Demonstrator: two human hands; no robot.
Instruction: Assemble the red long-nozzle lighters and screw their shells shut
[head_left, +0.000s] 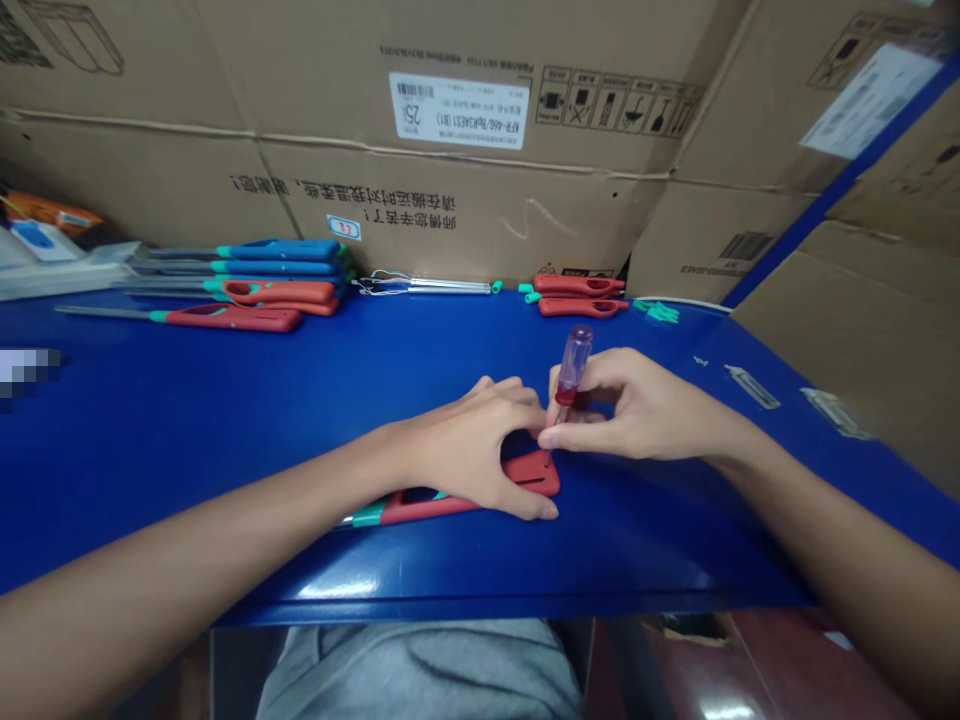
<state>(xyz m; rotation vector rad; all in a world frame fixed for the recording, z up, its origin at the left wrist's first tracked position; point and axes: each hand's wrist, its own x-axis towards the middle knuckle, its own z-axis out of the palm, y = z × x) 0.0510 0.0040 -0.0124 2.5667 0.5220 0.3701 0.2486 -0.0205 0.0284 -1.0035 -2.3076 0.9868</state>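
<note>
A red gas lighter (534,470) with a green collar lies flat near the table's front edge, its handle end to the right. Across its handle rests my left hand (480,440), thumb on the near side and fingers on the far side, gripping it against the table. My right hand (622,405) pinches the lower part of a screwdriver (574,360) with a clear purple and red handle. The screwdriver stands nearly upright, its tip at the handle's right end. My left hand hides the middle of the lighter.
Blue and red lighters (277,268) are stacked at the back left. Metal rods (450,287), red handle shells (581,296) and small green parts (658,311) lie along the cardboard wall (465,210). Clear plastic pieces (752,387) lie at the right of the blue table (187,400).
</note>
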